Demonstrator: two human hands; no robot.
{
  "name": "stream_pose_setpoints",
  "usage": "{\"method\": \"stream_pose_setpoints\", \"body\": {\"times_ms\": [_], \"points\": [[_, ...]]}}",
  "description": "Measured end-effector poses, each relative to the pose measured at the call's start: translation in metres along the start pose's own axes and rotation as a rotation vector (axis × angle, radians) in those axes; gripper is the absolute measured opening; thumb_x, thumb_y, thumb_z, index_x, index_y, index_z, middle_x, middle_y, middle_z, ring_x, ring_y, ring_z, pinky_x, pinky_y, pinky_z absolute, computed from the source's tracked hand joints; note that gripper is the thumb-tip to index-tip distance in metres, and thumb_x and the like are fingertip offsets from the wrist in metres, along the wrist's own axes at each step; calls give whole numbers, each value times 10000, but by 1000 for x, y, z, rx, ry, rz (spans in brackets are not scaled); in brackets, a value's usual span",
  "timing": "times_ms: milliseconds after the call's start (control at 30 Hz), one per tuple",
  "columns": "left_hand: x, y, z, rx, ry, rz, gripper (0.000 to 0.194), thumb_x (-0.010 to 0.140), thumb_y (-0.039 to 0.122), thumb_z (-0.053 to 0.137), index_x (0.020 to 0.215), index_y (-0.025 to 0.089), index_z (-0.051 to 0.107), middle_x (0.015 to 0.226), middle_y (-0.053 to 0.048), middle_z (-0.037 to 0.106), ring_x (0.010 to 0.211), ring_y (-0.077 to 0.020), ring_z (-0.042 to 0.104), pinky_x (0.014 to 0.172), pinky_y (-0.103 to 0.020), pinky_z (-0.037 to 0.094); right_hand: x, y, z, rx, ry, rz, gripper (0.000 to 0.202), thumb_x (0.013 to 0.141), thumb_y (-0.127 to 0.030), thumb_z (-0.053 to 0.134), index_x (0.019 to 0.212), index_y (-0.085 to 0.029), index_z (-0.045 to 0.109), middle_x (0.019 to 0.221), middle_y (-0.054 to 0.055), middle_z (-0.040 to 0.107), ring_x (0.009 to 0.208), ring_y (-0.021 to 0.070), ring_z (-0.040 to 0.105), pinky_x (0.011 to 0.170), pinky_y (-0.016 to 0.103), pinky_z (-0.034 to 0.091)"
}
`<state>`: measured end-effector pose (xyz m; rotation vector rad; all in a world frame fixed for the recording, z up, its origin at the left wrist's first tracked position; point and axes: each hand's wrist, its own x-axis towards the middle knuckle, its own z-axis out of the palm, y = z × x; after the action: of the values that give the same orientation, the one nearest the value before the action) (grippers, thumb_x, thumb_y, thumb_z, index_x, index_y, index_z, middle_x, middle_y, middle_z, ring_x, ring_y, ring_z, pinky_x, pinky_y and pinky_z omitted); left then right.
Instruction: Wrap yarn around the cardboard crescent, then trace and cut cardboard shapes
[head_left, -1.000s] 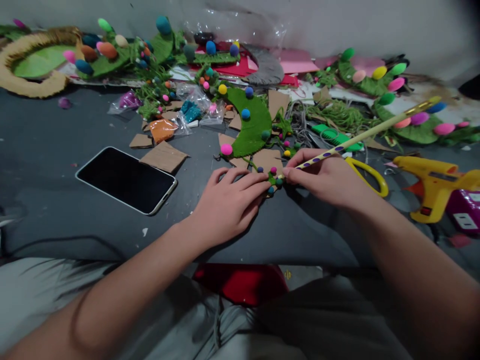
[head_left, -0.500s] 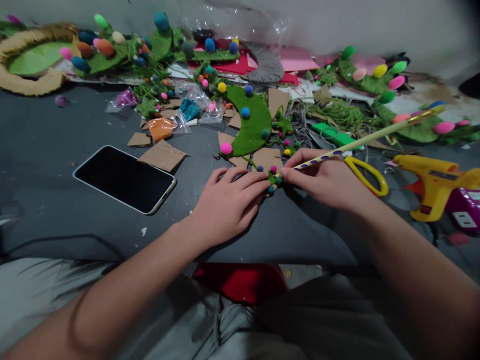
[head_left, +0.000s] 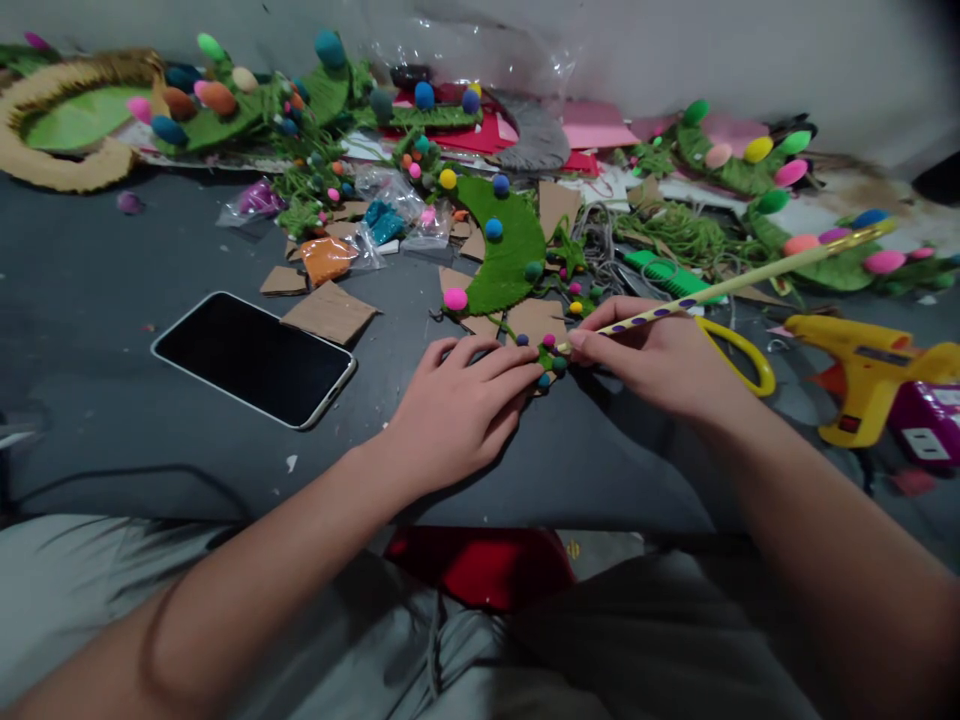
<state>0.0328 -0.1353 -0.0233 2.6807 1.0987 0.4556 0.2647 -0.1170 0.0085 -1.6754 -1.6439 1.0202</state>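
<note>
My right hand [head_left: 649,355] pinches a pale yellow pencil [head_left: 709,292] with purple spots, its tip at the edge of a small green star piece [head_left: 547,356] with small coloured balls. From the left, my left hand [head_left: 469,400] lies palm down with fingers spread, fingertips on the star's left side. Under the star is a piece of brown cardboard [head_left: 536,320]. Just behind sits a green crescent [head_left: 514,245] with blue, yellow, pink and teal balls along it.
A phone [head_left: 251,360] lies at the left beside cardboard scraps [head_left: 330,312]. Yellow-handled scissors [head_left: 754,362], a yellow glue gun [head_left: 862,370] and a purple box [head_left: 926,420] are at the right. Green decorations [head_left: 225,115], yarn [head_left: 686,225] and plastic bags line the back.
The pencil tip has shifted slightly right, away from the star's middle. The whole view has moved a little; my left hand keeps its place on the star.
</note>
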Motion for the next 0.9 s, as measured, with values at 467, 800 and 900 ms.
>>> {"method": "stream_pose_setpoints", "body": {"times_ms": [467, 800, 900], "points": [[-1, -1, 1, 3, 9, 1, 391, 1058, 298, 466, 1427, 285, 594, 1512, 55, 604, 1334, -270, 520, 1053, -482, 359, 2, -1, 2, -9, -4, 7, 165, 866, -345, 757, 799, -219, 675, 730, 32, 752, 654, 174, 686, 561, 274, 488], [-1, 1, 0, -5, 0, -2, 392, 1060, 299, 461, 1428, 284, 596, 1515, 41, 605, 1327, -271, 527, 1044, -492, 360, 2, 1, 1, 16, -10, -1, 165, 870, -347, 761, 813, -216, 679, 744, 32, 762, 672, 175, 702, 575, 269, 508], [-1, 0, 0, -3, 0, -4, 388, 1059, 301, 463, 1422, 285, 600, 1514, 47, 605, 1325, -273, 528, 1046, -493, 357, 3, 0, 2, 12, 6, 26, 145, 872, -322, 762, 810, -223, 676, 745, 29, 764, 684, 178, 714, 591, 273, 522]]}}
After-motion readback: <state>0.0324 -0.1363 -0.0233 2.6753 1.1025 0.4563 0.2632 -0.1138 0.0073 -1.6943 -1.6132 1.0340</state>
